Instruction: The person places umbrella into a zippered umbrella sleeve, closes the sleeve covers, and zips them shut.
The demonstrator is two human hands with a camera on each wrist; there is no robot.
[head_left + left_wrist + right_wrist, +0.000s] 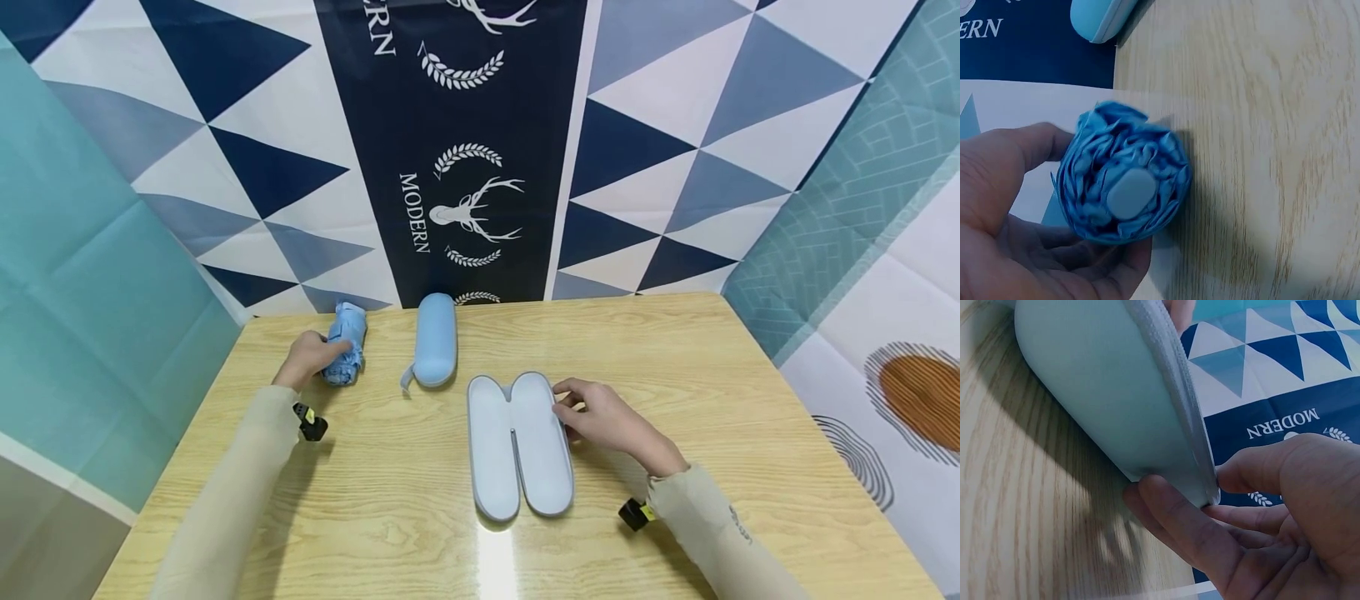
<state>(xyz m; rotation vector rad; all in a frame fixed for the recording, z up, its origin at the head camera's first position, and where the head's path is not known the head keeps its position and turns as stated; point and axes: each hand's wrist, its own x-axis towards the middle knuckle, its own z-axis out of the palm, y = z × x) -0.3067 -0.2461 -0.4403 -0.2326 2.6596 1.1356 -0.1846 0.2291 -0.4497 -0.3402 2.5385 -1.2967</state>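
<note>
umbrella in left hand, open case in right

folded blue umbrella [351,327] at far left of worktop [405,500], near the patterned backdrop [480,125]. left hand [309,358] grips it, thumb and fingers round the roll. cloth crumpled, pleated, lighter toward the far end. long axis runs far to near, near end slightly left. cannot tell whether it touches the worktop.

open case [546,454] lies to the right, hollows up: two pale, round-ended halves side by side, grey rims, long axis also far to near. right hand [600,414] pinches the rim of its right half. closed blue case [436,340] lies between, strap at near left.

left wrist view alone shows the umbrella's end-on face: pleats ringing a pale rounded knob. right wrist view alone shows fingertips on the case's smooth outer shell; only head view shows both hollows.
</note>
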